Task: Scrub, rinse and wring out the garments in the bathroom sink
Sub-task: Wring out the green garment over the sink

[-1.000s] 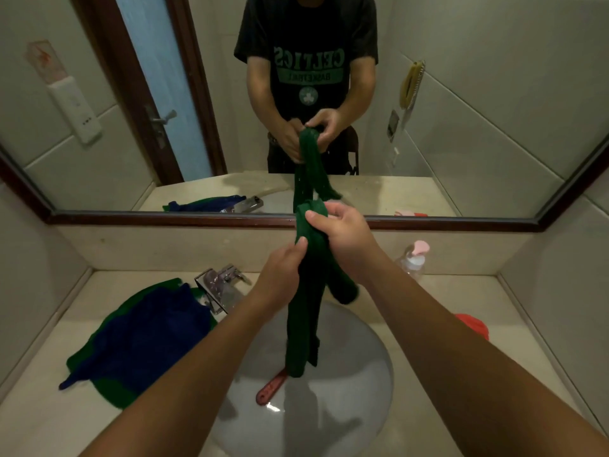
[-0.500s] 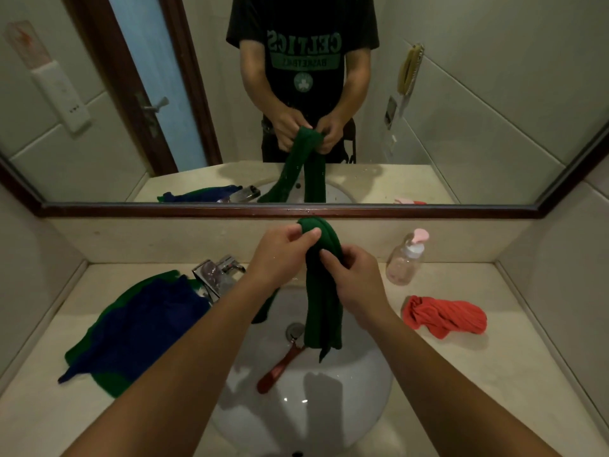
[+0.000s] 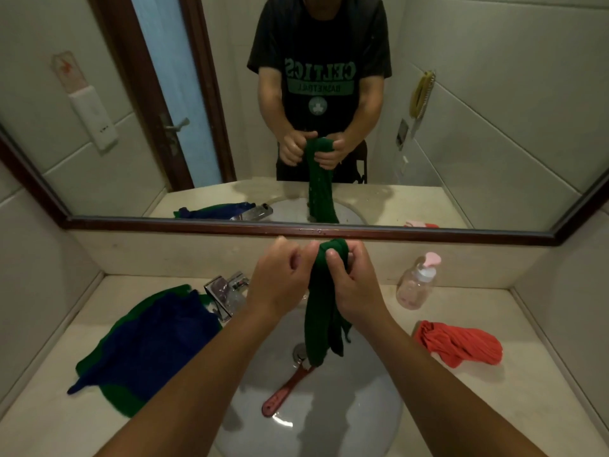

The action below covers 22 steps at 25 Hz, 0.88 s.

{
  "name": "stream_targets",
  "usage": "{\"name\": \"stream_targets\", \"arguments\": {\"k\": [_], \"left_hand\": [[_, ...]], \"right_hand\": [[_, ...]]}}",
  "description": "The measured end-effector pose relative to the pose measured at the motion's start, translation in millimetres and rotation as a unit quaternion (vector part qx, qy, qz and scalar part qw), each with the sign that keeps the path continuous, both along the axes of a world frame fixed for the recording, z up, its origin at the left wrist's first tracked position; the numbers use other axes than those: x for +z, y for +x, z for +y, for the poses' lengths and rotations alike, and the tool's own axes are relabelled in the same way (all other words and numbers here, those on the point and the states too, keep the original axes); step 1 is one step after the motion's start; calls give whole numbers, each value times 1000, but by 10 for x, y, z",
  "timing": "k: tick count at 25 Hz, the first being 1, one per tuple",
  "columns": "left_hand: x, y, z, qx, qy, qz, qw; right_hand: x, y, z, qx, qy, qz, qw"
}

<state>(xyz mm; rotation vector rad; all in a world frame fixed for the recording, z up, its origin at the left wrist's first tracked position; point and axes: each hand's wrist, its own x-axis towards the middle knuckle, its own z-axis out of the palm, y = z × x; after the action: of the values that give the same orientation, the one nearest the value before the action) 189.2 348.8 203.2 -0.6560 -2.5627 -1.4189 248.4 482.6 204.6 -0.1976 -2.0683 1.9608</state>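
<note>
Head view: twisted green garment (image 3: 324, 311) hangs over the sink (image 3: 329, 427), right hand (image 3: 354, 285) with its grip clenched round the top, left hand (image 3: 280, 282) pinching the fold beside it. Red brush (image 3: 286, 389) lies in the basin below; red garment (image 3: 461, 344) sits on the surface (image 3: 461, 410), right.

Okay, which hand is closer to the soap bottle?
The right hand. It grips the green garment nearer the soap bottle; the left hand is farther off, by the tap.

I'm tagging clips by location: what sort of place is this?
A bathroom, perhaps in a home or hotel: a white sink sunk in a stone counter, a chrome faucet at its rim, a wide mirror above. The left hand and right hand grip a green garment over it.
</note>
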Motion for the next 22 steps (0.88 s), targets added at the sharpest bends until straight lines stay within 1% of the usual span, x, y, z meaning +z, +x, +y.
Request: {"name": "stream_targets", "arguments": {"k": [1, 2, 4, 5, 6, 8, 10, 11, 13, 14, 16, 17, 18, 19, 20, 21, 22], "left_hand": [[-22, -38, -20, -6, 15, 8, 1000], [14, -32, -13, -51, 56, -28, 997], [89, -31, 109, -160, 141, -120, 970], [125, -19, 203, -177, 158, -123, 964], [145, 5, 305, -164, 175, -111, 965], [170, 81, 500, -92, 196, -104, 971], [92, 123, 607, -27, 183, -121, 975], [33, 141, 622, -13, 179, -127, 976], [6, 182, 627, -20, 213, -136, 967], [24, 176, 622, -28, 223, -128, 966], [84, 161, 579, -23, 204, -83, 975], [106, 147, 555, -11, 205, -64, 976], [87, 134, 509, 10, 225, -66, 972], [50, 143, 448, 31, 257, -81, 962], [-6, 171, 376, 50, 287, -101, 951], [-94, 219, 287, 67, 305, -118, 943], [-180, 273, 196, 81, 312, -129, 938]], "right_hand": [[31, 7, 0, 9, -39, -4, 999], [85, 25, 2, 23, -88, -9, 996], [194, 27, 33, 30, -156, -22, 987], [233, 13, 51, 23, -178, -28, 983], [258, -7, 77, 7, -198, -36, 979], [222, -45, 109, -54, -210, -56, 975], [54, -12, 71, -130, -184, -95, 970], [-76, 27, 41, -156, -177, -112, 965], [-316, 58, -47, -166, -190, -146, 957], [-413, 61, -97, -173, -180, -159, 955], [-606, 59, -171, -238, -130, -182, 945], [-682, 67, -227, -256, -132, -184, 940], [-811, 81, -305, -250, -164, -195, 934], [-918, 100, -392, -215, -224, -218, 925], [-966, 102, -474, -156, -302, -239, 910], [-981, 74, -553, -91, -390, -252, 881], [-1020, -11, -615, -41, -456, -243, 855]]}}
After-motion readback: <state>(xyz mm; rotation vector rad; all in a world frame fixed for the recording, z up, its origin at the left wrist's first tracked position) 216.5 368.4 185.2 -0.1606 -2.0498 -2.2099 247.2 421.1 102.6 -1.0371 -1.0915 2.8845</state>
